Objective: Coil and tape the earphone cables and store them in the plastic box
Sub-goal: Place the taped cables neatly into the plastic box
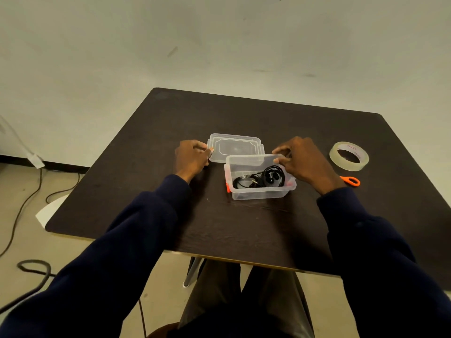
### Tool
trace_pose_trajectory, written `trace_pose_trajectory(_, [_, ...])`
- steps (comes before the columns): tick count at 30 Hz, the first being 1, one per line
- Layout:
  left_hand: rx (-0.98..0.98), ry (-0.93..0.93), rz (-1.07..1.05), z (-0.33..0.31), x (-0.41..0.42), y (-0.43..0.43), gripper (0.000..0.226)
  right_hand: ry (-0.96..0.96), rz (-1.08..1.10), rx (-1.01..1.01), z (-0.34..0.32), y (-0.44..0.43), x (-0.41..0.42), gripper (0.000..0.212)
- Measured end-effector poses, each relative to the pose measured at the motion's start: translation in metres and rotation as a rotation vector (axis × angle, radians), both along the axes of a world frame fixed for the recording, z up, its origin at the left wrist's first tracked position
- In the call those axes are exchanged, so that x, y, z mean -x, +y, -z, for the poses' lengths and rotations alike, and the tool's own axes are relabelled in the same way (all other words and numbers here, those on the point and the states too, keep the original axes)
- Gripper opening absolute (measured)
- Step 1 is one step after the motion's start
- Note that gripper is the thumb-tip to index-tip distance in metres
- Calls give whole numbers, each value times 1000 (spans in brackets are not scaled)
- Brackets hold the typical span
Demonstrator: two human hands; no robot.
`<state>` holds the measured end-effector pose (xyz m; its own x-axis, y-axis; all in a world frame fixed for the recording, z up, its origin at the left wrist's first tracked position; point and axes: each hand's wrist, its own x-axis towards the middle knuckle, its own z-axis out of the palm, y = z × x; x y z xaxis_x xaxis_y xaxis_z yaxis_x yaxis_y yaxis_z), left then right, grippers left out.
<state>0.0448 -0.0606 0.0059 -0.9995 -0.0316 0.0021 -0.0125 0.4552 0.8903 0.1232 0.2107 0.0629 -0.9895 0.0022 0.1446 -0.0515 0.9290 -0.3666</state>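
A clear plastic box (258,192) with orange clips stands on the dark table (244,228). Coiled black earphone cables (262,179) lie inside it. Its clear lid (235,147) lies flat just behind the box to the left. My left hand (191,157) pinches the lid's left edge. My right hand (305,161) is at the box's back right corner, fingers curled over the rim; whether they hold the rim or hover over it I cannot tell.
A roll of clear tape (349,156) lies to the right of my right hand. Orange-handled scissors (351,181) are partly hidden behind my right wrist. Cables (34,267) run over the floor to the left.
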Motion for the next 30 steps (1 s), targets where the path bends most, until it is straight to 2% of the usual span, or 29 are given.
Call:
trace_pose_trajectory(2, [42, 85, -16, 2, -4, 1, 25, -20, 40, -46, 0, 2, -6, 25])
trace_pose_trajectory(4, [69, 266, -33, -2, -13, 4, 20, -42, 79, -78, 2, 3, -12, 27])
trace_pose_trajectory(7, [77, 470, 176, -25, -36, 14, 7, 66, 91, -146, 4, 1, -23, 28])
trace_pose_trajectory(10, [341, 474, 471, -49, -55, 34, 8, 144, -12, -153, -3, -7, -25, 21])
trace_pose_trajectory(14, [852, 472, 543, -65, -62, 67, 20, 5, -84, -173, -5, -16, -28, 31])
trace_pose_trajectory(17, [1037, 447, 569, -61, -63, 83, 24, 6, -58, -224, 1, -17, -29, 28])
trace_pose_trajectory(22, [1026, 493, 514, -52, -64, 84, 25, 24, -83, -310, 1, -19, -34, 20])
trace_pose_trajectory(30, [828, 428, 311, -53, -60, 62, 22, 11, -54, -351, 5, -21, -31, 19])
